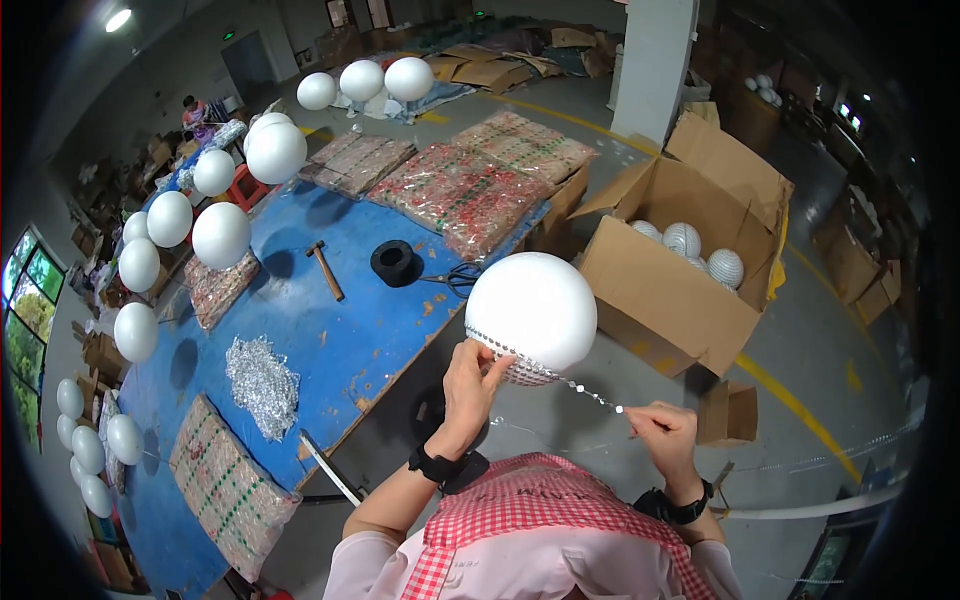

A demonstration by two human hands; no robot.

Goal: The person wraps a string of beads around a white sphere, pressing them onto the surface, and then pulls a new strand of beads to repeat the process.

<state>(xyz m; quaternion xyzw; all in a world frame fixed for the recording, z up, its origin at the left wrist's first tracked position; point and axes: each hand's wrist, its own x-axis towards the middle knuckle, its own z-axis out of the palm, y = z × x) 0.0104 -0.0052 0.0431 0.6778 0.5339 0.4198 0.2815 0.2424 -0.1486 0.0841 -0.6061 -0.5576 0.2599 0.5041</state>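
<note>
Holds silver bead chain in left hand, against white ball just beyond; pinches it in right hand, stretched between grips.

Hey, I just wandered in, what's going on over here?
A person is working with a string of silvery beads and a large white ball. The left hand is against the ball, its fingers at the string, while the right hand holds the string out to the side, fairly straight. Beads cover part of the ball's lower side; its top is bare. Silvery ringed balls sit in an open cardboard box nearby.
</note>
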